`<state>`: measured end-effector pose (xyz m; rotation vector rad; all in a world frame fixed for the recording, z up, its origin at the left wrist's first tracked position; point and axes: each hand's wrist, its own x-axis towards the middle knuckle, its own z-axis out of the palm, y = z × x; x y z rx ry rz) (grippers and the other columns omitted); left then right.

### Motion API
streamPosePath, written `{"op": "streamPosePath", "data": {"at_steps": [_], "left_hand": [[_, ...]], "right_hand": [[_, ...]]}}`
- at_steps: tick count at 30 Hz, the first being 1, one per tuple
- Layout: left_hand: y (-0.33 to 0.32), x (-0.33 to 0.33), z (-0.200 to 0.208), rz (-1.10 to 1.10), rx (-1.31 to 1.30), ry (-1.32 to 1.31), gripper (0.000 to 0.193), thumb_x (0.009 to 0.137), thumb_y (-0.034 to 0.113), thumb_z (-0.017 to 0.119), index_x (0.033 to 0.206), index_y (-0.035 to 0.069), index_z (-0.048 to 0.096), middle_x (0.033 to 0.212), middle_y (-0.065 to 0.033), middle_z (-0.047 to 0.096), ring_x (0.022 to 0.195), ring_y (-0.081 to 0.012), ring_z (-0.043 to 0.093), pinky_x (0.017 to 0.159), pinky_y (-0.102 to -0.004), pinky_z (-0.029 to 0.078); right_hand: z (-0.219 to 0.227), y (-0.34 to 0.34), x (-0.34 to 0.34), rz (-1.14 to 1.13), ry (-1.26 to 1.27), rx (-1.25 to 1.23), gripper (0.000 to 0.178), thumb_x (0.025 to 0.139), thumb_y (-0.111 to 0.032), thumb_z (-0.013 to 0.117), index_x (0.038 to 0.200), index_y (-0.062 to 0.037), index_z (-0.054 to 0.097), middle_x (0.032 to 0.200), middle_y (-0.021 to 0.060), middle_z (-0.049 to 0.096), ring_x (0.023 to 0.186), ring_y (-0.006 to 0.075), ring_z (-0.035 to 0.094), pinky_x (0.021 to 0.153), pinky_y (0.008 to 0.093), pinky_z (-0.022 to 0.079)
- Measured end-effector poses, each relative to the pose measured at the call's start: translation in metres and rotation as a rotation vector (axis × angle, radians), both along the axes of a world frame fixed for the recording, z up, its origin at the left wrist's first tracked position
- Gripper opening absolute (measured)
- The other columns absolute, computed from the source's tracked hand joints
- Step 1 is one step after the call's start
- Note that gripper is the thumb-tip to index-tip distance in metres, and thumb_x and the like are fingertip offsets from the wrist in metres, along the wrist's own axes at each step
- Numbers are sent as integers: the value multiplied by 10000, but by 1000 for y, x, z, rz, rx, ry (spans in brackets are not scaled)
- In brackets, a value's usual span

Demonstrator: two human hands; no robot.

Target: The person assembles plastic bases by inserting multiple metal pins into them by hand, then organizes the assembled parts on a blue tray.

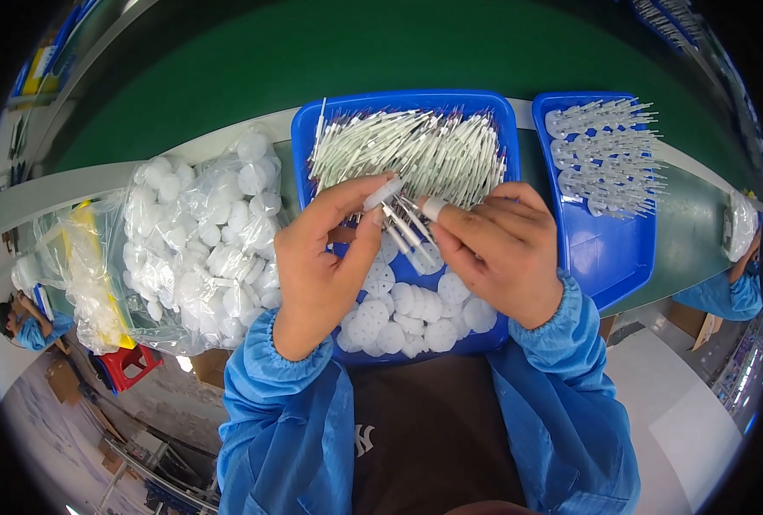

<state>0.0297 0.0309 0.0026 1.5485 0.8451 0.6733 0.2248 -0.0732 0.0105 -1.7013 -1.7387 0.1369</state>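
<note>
My left hand (323, 253) pinches a round white plastic disc (381, 194) between thumb and fingers, held tilted over the middle blue tray (298, 154). Several slender whitish tubes (409, 236) stick out from the disc toward my lap. My right hand (506, 245), with a pale band round one finger, is closed at the thin rods beside the disc; its exact grip is partly hidden. Behind my hands lies a thick heap of thin white rods (407, 150). Nearer to me in the same tray are loose white discs (442, 335) with small holes.
A clear bag of white discs (205, 240) stands to the left. A right-hand blue tray (609, 249) carries rows of discs fitted with rods (605, 159). Other people (34, 324) sit at both sides. The green tabletop (399, 51) stretches away behind the trays.
</note>
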Motion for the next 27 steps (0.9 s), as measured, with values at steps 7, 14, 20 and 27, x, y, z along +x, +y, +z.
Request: {"op": "streamPosePath", "data": {"at_steps": [7, 14, 20, 27], "left_hand": [[2, -5, -5, 1, 55, 15, 328, 1000, -44, 675, 1318, 24, 722, 1258, -100, 788, 1069, -149, 757, 820, -263, 628], [-3, -10, -4, 36, -137, -102, 333, 1036, -37, 627, 1356, 6, 709, 1285, -125, 767, 1080, -151, 726, 820, -257, 617], [-3, -12, -2, -185, -157, -260, 344, 1050, -49, 591, 1367, -2, 714, 1456, -159, 670, 1136, -132, 695, 796, -238, 600], [-7, -10, -6, -193, 16, -195, 363, 1055, -45, 603, 1400, 1, 706, 1429, -121, 657, 1043, -121, 679, 816, -234, 565]], "right_hand": [[-6, 1, -2, -11, 63, 2, 207, 846, -103, 859, 1049, -116, 818, 721, 11, 726, 644, 196, 694, 744, 339, 518], [5, -2, 1, 22, 142, -7, 220, 836, -89, 864, 1051, -113, 825, 734, 20, 731, 638, 204, 685, 725, 353, 523], [-6, -6, 1, -34, -75, 112, 290, 803, -52, 863, 1084, -108, 822, 720, -3, 690, 639, 180, 660, 706, 330, 508], [-13, -11, -4, 20, -5, 187, 291, 834, -30, 838, 1122, -68, 813, 763, 12, 723, 643, 187, 683, 660, 331, 516]]}}
